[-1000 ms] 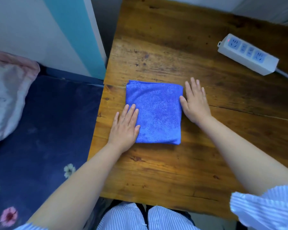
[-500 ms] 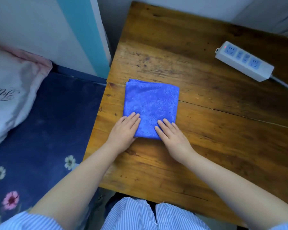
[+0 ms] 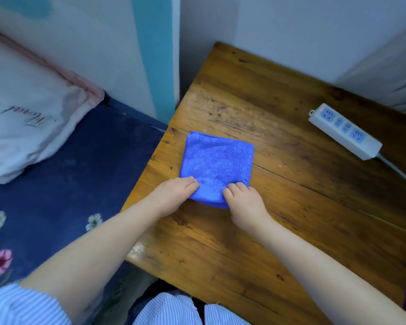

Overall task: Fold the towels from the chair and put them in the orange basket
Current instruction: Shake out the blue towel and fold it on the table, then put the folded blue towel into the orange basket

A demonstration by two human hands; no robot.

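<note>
A blue towel [image 3: 217, 161], folded into a square, lies near the left edge of the wooden table [image 3: 279, 207]. My left hand [image 3: 174, 195] grips its near left corner, fingers curled over the cloth. At the near right corner my right hand [image 3: 244, 202] pinches the towel, and the near edge is lifted slightly off the wood. Neither the chair nor the orange basket is in view.
A white power strip [image 3: 345, 131] with its cable lies at the table's far right. Left of the table is a bed with a dark blue flowered sheet [image 3: 63, 195] and a white pillow [image 3: 21, 120]. A wall stands behind.
My right hand moved from the towel's right side to its near edge. Both hands went from lying flat to gripping the near corners. The camera view tilted up.
</note>
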